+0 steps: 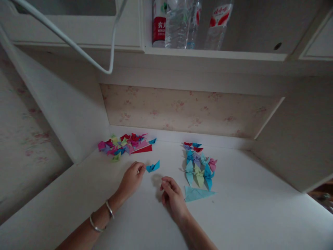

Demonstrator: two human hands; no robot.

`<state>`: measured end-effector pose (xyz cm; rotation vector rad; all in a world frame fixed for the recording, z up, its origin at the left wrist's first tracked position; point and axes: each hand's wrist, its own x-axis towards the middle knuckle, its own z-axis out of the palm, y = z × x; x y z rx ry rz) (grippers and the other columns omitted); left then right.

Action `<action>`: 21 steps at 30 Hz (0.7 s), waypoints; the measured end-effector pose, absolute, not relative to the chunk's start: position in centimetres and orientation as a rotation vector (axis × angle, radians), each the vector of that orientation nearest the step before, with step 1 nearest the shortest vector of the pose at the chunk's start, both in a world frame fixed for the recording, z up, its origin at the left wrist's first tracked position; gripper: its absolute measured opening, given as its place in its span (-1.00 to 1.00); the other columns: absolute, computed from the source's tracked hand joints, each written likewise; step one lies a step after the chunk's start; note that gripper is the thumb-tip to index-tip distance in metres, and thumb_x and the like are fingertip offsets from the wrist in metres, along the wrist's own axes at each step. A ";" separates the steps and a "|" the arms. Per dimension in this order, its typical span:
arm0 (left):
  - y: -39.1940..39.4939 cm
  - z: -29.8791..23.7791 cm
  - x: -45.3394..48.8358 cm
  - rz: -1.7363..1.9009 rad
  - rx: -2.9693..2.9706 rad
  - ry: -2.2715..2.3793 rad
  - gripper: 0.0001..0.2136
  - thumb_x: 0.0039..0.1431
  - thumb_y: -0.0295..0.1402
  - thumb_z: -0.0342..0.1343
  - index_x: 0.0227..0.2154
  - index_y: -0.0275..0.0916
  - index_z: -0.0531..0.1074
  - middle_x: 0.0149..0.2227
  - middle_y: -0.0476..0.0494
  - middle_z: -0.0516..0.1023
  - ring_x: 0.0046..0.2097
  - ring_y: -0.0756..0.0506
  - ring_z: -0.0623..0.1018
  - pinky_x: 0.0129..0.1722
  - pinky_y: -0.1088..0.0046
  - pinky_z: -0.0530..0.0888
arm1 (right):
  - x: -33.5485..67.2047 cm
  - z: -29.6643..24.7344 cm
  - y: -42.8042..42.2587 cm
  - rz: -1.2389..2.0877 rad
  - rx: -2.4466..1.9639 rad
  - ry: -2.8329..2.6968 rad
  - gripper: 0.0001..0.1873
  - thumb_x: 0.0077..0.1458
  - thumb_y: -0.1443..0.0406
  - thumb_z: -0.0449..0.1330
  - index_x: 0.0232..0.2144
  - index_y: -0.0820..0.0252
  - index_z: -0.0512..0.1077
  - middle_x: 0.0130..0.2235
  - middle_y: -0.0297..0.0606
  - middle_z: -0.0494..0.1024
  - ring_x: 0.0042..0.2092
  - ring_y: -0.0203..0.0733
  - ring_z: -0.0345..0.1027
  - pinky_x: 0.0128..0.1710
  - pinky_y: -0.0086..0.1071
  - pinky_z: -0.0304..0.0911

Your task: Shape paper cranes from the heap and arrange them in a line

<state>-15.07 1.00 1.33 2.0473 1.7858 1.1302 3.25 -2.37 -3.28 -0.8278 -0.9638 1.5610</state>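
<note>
A small blue folded-paper crane (153,167), its wings not spread, is on the white tabletop between my hands. My left hand (133,176), with two silver bangles on its wrist, is closed in a pinch at the crane's left tip. Below and right of the crane, my right hand (173,199) is loosely curled with its fingers slightly apart, and nothing shows in it. Just right of that hand lies a light-blue folded paper triangle (198,193). Several paper cranes (199,173) in blue, green, purple and pink stand grouped behind the triangle.
A heap of colourful folded papers (125,144) lies at the back left, with a red folded strip (142,149) at its edge. Plastic bottles (178,24) stand on the shelf above. A white cable (78,48) hangs at upper left. Side panels (293,139) flank the desk.
</note>
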 end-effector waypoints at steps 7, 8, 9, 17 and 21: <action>-4.5 1.3 -13.5 1.116 1.952 1.462 -0.75 0.25 -0.27 -0.13 -0.45 -0.23 0.35 -0.43 -0.04 0.36 -0.36 -0.03 0.38 -0.34 0.49 0.29 | 3.3 -3.0 -3.5 1.453 -0.950 -1.039 -0.65 0.06 0.05 0.18 -0.25 0.21 0.40 -0.55 -0.47 0.27 -0.67 -0.50 0.01 -0.74 -0.56 -0.08; -4.6 1.3 -13.5 1.117 1.941 1.434 -0.76 0.25 -0.27 -0.12 -0.45 -0.23 0.35 -0.44 -0.03 0.34 -0.38 -0.02 0.37 -0.36 0.49 0.28 | 3.4 -2.9 -3.6 1.424 -0.993 -1.071 -0.66 0.06 0.05 0.18 -0.32 0.23 0.42 -0.60 -0.48 0.22 -0.68 -0.49 -0.02 -0.74 -0.56 -0.11; -4.7 1.2 -13.5 1.123 1.923 1.409 -0.76 0.25 -0.28 -0.11 -0.46 -0.23 0.35 -0.44 -0.02 0.33 -0.39 -0.02 0.36 -0.37 0.50 0.27 | 3.5 -2.8 -3.6 1.400 -1.031 -1.105 -0.66 0.05 0.05 0.18 -0.40 0.24 0.41 -0.64 -0.50 0.17 -0.68 -0.49 -0.04 -0.73 -0.55 -0.14; -4.7 0.5 -13.3 1.167 1.650 1.277 -0.75 0.22 -0.21 -0.07 -0.41 -0.25 0.40 -0.47 0.01 0.29 -0.43 0.01 0.29 -0.43 0.53 0.24 | 4.0 -1.9 -3.6 1.244 -1.138 -1.130 -0.60 0.03 0.01 0.17 -0.50 0.26 0.38 -0.61 -0.45 0.23 -0.65 -0.47 0.01 -0.69 -0.52 -0.11; -4.6 0.3 -13.0 1.096 1.595 1.191 -0.76 0.17 -0.20 0.00 -0.38 -0.25 0.45 -0.46 0.01 0.33 -0.46 0.02 0.29 -0.47 0.54 0.22 | 3.9 -2.1 -3.9 1.204 -1.155 -1.162 -0.61 0.06 0.02 0.15 -0.47 0.26 0.38 -0.61 -0.45 0.23 -0.65 -0.47 0.00 -0.69 -0.52 -0.15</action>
